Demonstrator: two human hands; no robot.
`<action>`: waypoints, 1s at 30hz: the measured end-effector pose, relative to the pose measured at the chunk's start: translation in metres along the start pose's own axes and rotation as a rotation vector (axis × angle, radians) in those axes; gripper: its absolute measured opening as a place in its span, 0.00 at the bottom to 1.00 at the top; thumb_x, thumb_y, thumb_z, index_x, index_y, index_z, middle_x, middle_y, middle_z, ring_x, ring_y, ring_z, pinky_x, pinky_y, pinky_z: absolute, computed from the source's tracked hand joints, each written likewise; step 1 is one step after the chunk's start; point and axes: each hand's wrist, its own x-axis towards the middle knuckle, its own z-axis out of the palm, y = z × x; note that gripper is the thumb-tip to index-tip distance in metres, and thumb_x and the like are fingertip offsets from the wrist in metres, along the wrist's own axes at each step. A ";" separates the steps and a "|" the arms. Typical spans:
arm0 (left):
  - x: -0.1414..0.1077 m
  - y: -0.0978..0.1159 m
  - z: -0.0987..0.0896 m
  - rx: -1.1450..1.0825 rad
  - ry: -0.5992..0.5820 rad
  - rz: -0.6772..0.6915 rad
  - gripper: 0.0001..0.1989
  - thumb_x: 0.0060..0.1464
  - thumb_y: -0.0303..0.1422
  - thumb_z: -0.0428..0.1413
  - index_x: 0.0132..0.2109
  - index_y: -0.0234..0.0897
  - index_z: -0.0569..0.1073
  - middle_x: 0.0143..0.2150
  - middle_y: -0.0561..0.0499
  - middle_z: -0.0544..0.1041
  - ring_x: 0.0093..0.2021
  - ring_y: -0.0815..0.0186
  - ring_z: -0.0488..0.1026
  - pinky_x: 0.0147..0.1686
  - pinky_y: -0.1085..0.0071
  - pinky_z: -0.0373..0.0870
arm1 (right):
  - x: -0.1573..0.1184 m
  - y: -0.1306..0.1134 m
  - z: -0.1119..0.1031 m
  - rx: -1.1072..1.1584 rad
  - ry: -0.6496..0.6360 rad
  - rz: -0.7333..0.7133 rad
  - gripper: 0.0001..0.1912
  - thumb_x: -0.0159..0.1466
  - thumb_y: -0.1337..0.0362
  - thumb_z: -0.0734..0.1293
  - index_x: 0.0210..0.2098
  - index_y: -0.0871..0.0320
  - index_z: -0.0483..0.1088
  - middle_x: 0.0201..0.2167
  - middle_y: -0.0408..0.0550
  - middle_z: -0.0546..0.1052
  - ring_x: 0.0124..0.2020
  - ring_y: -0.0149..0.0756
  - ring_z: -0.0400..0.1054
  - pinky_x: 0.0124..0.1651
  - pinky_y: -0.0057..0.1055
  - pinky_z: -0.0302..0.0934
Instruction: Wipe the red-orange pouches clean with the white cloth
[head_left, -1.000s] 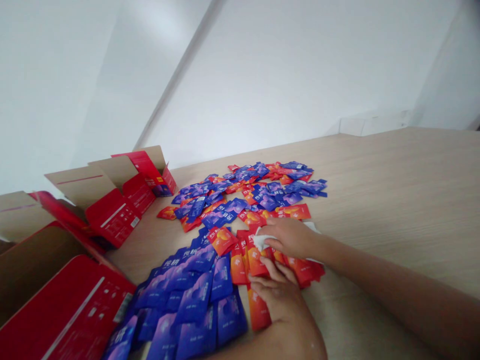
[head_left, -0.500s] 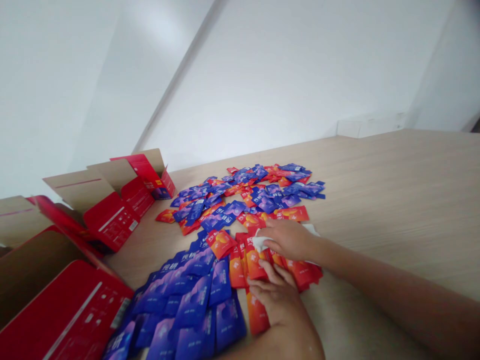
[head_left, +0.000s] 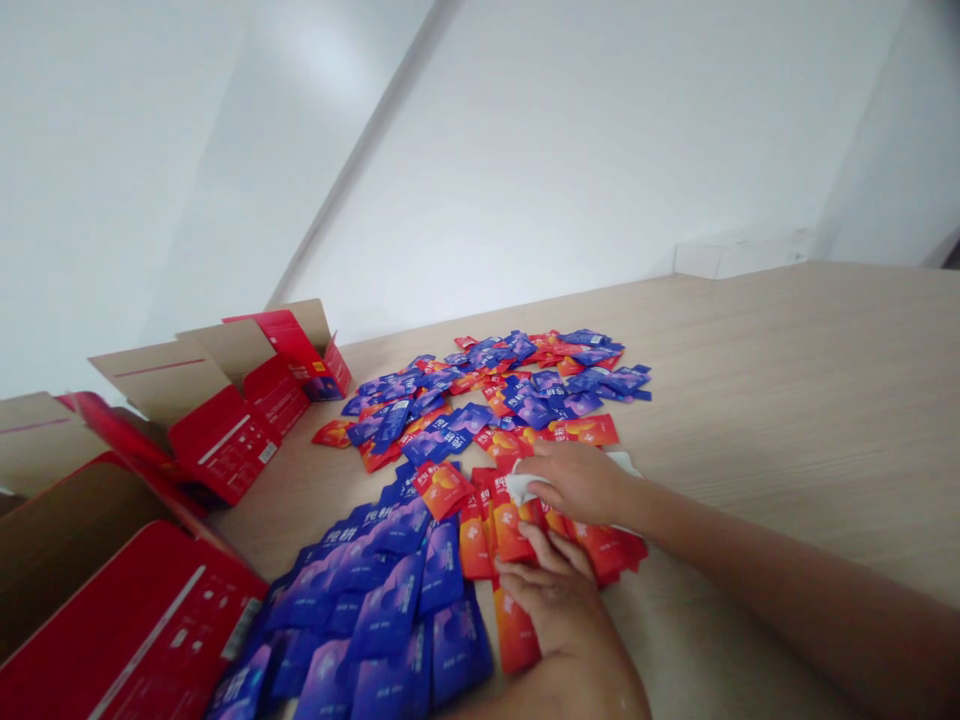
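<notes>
I see open red cartons (head_left: pixel 217 440) at far left, then blue sachets (head_left: pixel 386 600) already in overlapping rows, and red sachets (head_left: pixel 510 530) partly rowed. The left hand (head_left: pixel 551 605) lies on them, fingers spread. The right hand's (head_left: pixel 577 482) fingers bunch on a white sheet (head_left: pixel 521 488), grip unclear. A loose pile (head_left: pixel 487 385) remains beyond on the worktop (head_left: pixel 750 400).

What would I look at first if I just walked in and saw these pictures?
Your eye would jump first to the big spread of shiny blue and red sachets covering the middle of the light wooden table. Next come two bare hands at the front of it: the left hand lies on orange-red sachets, and the right hand sits on a white scrap. Bright red open cardboard boxes stand at the left.
</notes>
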 end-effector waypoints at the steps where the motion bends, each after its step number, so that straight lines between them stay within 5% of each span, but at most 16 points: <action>1: 0.000 0.000 0.000 -0.002 -0.002 0.000 0.26 0.52 0.20 0.50 0.57 0.40 0.68 0.60 0.33 0.64 0.50 0.41 0.70 0.47 0.38 0.64 | 0.000 0.001 -0.001 -0.009 0.013 0.010 0.14 0.66 0.61 0.58 0.48 0.54 0.70 0.39 0.50 0.71 0.38 0.39 0.65 0.38 0.31 0.55; 14: 0.002 0.001 -0.003 0.026 -0.039 0.012 0.26 0.53 0.18 0.47 0.58 0.40 0.68 0.61 0.34 0.63 0.50 0.41 0.70 0.46 0.39 0.66 | -0.002 -0.005 -0.008 0.012 0.023 0.007 0.16 0.66 0.60 0.58 0.51 0.54 0.69 0.40 0.51 0.71 0.39 0.39 0.65 0.39 0.31 0.55; 19: 0.005 0.001 -0.009 0.066 -0.101 0.062 0.29 0.54 0.16 0.44 0.59 0.42 0.65 0.60 0.35 0.64 0.50 0.41 0.70 0.44 0.39 0.68 | -0.003 -0.017 -0.005 0.095 0.014 -0.107 0.15 0.64 0.62 0.60 0.49 0.55 0.68 0.40 0.49 0.72 0.40 0.39 0.65 0.41 0.31 0.56; 24: 0.004 0.000 -0.018 0.131 -0.077 0.016 0.30 0.54 0.15 0.43 0.57 0.45 0.68 0.61 0.37 0.63 0.49 0.43 0.71 0.44 0.43 0.69 | -0.001 -0.004 0.001 0.054 0.014 -0.016 0.14 0.64 0.64 0.59 0.48 0.56 0.69 0.40 0.50 0.72 0.39 0.39 0.65 0.40 0.31 0.56; 30: 0.002 -0.005 -0.034 0.180 -0.186 0.058 0.32 0.54 0.15 0.40 0.61 0.47 0.64 0.62 0.37 0.60 0.50 0.44 0.70 0.45 0.47 0.70 | -0.001 -0.004 -0.002 0.056 0.068 -0.030 0.15 0.64 0.64 0.59 0.50 0.55 0.68 0.41 0.50 0.71 0.40 0.38 0.65 0.40 0.31 0.56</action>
